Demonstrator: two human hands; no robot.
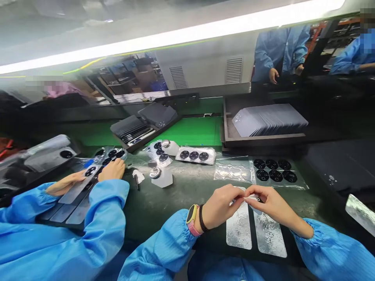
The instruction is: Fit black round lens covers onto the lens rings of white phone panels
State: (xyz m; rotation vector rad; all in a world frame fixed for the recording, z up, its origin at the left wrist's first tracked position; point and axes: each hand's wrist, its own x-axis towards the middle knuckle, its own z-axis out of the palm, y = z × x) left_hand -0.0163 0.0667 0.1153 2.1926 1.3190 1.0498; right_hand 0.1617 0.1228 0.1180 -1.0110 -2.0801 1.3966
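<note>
My left hand [224, 205] and my right hand [271, 205] meet fingertip to fingertip, both closed in a pinch. Between them is a small white piece [250, 198], mostly hidden by the fingers; whether it is cloth or film I cannot tell. A small dark tip shows under my right fingers, too covered to name. Beneath my hands lie two silvery, rounded rectangular panels side by side, a left panel [238, 230] and a right panel [271, 238]. Just beyond them, a clear sheet [303, 183] carries several round black camera-lens covers [273, 175].
At left, a co-worker's hands [113, 169] handle a panel. Two white dispenser bottles [162, 177] [171, 147] and a black pen-like tool [136, 182] stand or lie mid-bench. Behind are a tray [265, 139] of grey panels and a dark box [137, 146]. Another silvery panel [361, 212] lies right.
</note>
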